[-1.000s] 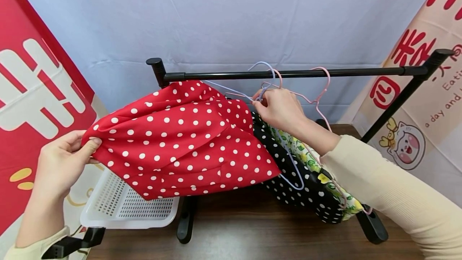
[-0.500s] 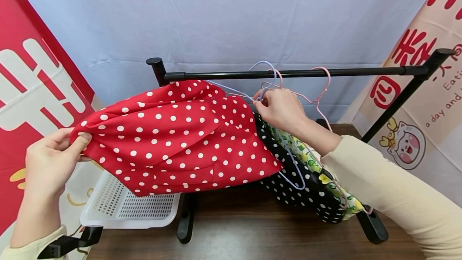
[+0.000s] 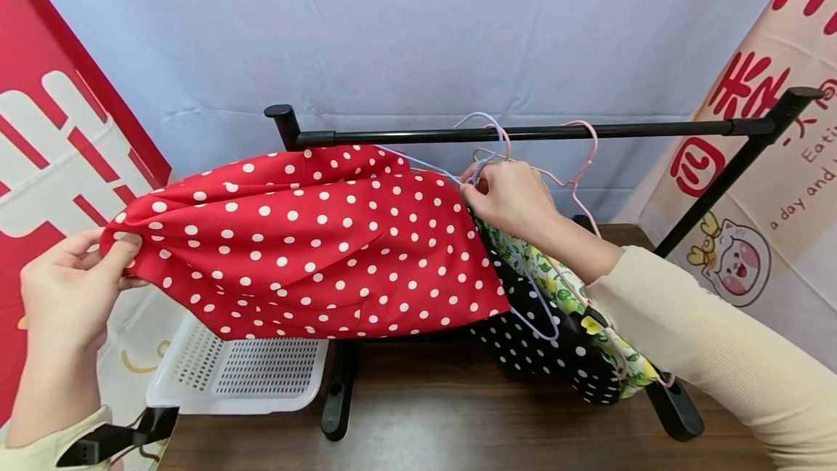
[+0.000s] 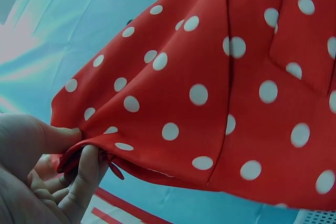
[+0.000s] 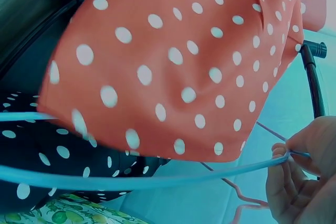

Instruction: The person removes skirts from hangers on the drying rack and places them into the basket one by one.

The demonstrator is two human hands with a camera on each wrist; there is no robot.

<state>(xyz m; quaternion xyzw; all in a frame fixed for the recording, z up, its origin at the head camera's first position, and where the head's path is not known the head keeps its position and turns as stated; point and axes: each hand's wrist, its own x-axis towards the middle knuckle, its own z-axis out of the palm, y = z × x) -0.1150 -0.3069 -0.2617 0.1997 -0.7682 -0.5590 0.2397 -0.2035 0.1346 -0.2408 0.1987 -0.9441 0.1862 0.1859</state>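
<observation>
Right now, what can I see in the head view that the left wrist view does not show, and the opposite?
Only the head view: the right hand, black dotted cloth, lemon-print cloth and brown tabletop.
Only the left wrist view: a small red strip hanging beside the fingers.
Both: the left hand pinching the red dotted cloth, and the white basket, just a corner in the wrist view.
</observation>
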